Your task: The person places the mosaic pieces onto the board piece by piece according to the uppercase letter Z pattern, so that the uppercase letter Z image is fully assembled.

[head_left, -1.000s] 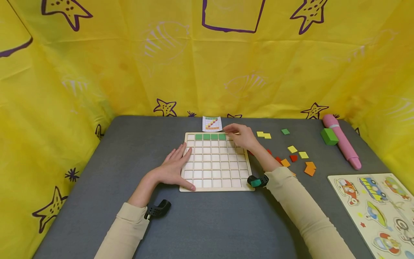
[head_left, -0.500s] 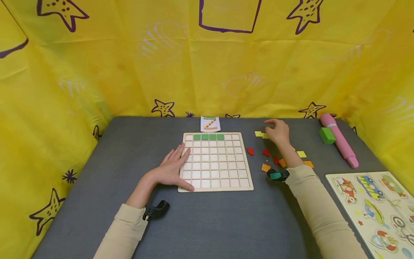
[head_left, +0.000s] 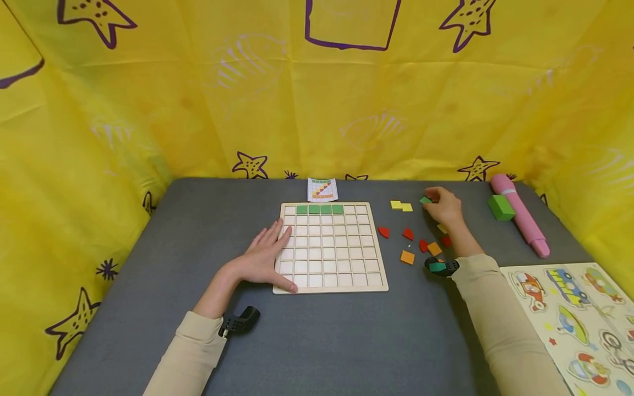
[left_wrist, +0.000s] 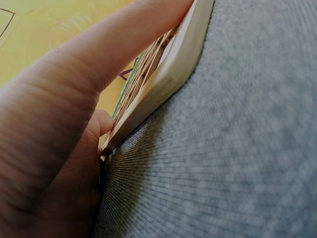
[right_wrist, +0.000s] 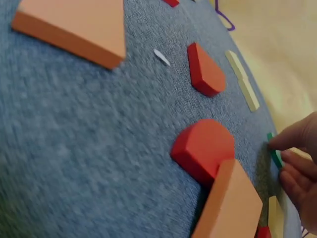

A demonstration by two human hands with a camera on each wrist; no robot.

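Observation:
A wooden grid board [head_left: 331, 237] lies flat on the dark table, with several green square tiles [head_left: 325, 209] in its top row. My left hand [head_left: 262, 258] rests spread at the board's left edge, the thumb over the near corner. In the left wrist view the thumb lies against the wooden rim [left_wrist: 163, 82]. Off to the right, my right hand [head_left: 444, 207] pinches a green tile [head_left: 425, 200] between thumb and fingers. The right wrist view also has this green tile [right_wrist: 275, 150] at the fingertips, low over the table.
Yellow tiles [head_left: 401, 206], red rounded pieces [head_left: 383, 232] and orange tiles [head_left: 408, 257] lie right of the board. A pattern card [head_left: 322, 190] stands behind it. Further right are a green block [head_left: 501, 208], a pink microphone-shaped object [head_left: 525, 220] and a picture puzzle board [head_left: 559, 324].
My right hand has moved right from the board's top row, past the yellow tiles, and now pinches the green tile that lay there. The left hand keeps its place.

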